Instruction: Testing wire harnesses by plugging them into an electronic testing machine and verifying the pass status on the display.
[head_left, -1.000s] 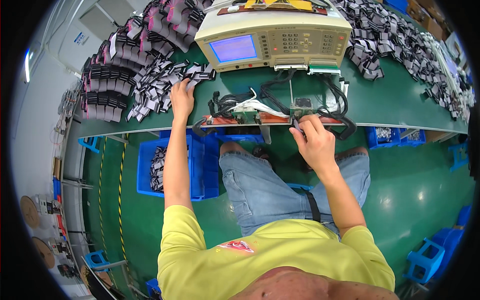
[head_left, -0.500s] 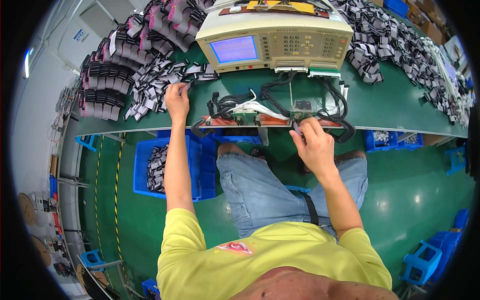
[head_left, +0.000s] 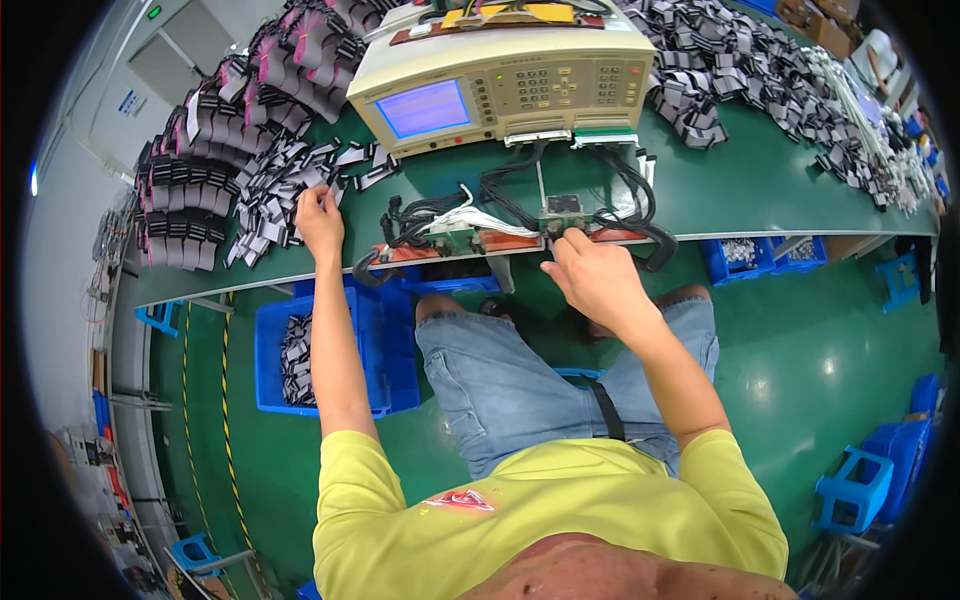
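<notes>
Grey ribbon seen by the right hand [head_left: 597, 280] has gone from sight; its bent fingers are at one square socket block [head_left: 563, 206] before the boxy beige tester [head_left: 500, 88], grip unclear. Left of the tester, the left hand [head_left: 320, 225] bunches its fingertips beside flat, black-ended ribbon cables [head_left: 265, 200], uncountably many, long axes pointing every way; whether it holds one, I cannot tell.

Around me lies a glossy green floor [head_left: 780, 400], with yellow-and-black striping [head_left: 227, 380] on my left. A pale wall [head_left: 70, 230] rises beyond.
</notes>
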